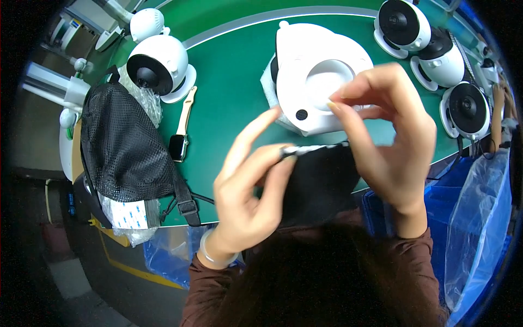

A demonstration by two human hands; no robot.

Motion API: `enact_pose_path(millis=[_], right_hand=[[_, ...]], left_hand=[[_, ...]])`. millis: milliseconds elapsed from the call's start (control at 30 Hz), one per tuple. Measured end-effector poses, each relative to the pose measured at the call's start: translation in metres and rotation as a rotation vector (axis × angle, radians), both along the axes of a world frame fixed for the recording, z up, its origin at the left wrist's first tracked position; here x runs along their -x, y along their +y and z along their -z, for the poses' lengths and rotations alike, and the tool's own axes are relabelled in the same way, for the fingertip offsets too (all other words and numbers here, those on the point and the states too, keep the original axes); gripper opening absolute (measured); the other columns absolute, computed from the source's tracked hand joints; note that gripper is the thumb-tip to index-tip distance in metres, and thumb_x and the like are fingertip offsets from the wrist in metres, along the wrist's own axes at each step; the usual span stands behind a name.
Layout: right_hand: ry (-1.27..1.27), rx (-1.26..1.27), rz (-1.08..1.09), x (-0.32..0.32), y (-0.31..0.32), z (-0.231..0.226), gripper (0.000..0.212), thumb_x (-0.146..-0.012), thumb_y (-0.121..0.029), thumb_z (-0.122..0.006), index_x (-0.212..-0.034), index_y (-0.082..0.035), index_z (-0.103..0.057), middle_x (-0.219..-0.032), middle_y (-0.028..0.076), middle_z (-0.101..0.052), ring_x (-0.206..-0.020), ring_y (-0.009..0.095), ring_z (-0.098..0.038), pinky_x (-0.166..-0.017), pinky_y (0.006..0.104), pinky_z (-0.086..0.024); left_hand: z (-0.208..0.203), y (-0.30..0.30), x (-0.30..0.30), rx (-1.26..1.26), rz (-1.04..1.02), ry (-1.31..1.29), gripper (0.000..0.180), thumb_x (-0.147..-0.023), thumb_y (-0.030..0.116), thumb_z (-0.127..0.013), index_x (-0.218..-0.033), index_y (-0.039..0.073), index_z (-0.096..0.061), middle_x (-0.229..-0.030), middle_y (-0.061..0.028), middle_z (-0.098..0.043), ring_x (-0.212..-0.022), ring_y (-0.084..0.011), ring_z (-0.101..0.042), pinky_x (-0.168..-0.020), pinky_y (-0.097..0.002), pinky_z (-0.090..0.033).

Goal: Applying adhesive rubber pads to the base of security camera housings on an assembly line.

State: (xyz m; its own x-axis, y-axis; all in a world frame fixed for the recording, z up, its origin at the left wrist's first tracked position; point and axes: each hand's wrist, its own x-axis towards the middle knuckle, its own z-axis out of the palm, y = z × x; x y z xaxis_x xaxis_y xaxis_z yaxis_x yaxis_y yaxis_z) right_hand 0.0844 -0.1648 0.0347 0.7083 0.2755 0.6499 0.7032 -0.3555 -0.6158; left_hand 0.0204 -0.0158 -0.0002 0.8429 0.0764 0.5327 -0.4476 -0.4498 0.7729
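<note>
My left hand (248,193) pinches the upper left corner of a black, flat piece (321,182), cloth or sheet, with a white-patterned strip along its top edge. Its forefinger stretches up past the piece. My right hand (400,128) is raised to the right, thumb and forefinger pressed together; whatever they hold is too small to make out. Behind those fingertips lies a white round-bodied device (308,49), its circular recess facing up and a small black speaker grille near the front. It rests on a pale wrapped support (269,87).
Several white-and-black ball-shaped devices stand at the back right, one (467,109) nearest the edge. Another (163,65) is at the left, near a smartwatch (180,143) and a black mesh bag (128,147). A blue bin with a clear liner (474,218) stands at the right.
</note>
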Motion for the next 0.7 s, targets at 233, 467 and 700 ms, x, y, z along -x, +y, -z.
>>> enact_pose_path(millis=[233, 467, 700], right_hand=[[0.049, 0.098, -0.244, 0.026, -0.011, 0.007, 0.029, -0.057, -0.002, -0.069, -0.084, 0.0, -0.06, -0.079, 0.009, -0.06, -0.072, 0.023, -0.056, -0.063, 0.0296, -0.044], [-0.049, 0.086, -0.104, 0.03, -0.014, 0.01, 0.017, -0.058, 0.0, -0.067, -0.072, -0.004, -0.059, -0.075, 0.006, -0.061, -0.067, 0.022, -0.059, -0.066, 0.0305, -0.047], [-0.292, 0.181, -0.11, 0.034, -0.016, 0.01, 0.014, -0.06, -0.001, -0.065, -0.07, -0.007, -0.059, -0.078, 0.006, -0.062, -0.073, 0.021, -0.061, -0.071, 0.0329, -0.047]], left_hand=[[0.001, 0.001, 0.02, 0.13, 0.037, -0.035, 0.008, -0.079, -0.006, -0.046, -0.086, -0.006, -0.05, -0.092, -0.019, -0.061, -0.067, -0.0102, -0.058, -0.057, -0.0181, -0.043], [-0.005, -0.007, 0.025, -0.065, -0.097, -0.026, 0.015, -0.069, -0.009, -0.058, -0.083, -0.004, -0.055, -0.071, -0.0075, -0.061, -0.051, -0.0079, -0.053, -0.047, -0.0162, -0.04], [0.003, -0.008, 0.02, -0.122, -0.242, -0.063, 0.015, -0.068, -0.007, -0.06, -0.081, -0.003, -0.056, -0.066, -0.0068, -0.057, -0.046, -0.0052, -0.045, -0.043, -0.0163, -0.035]])
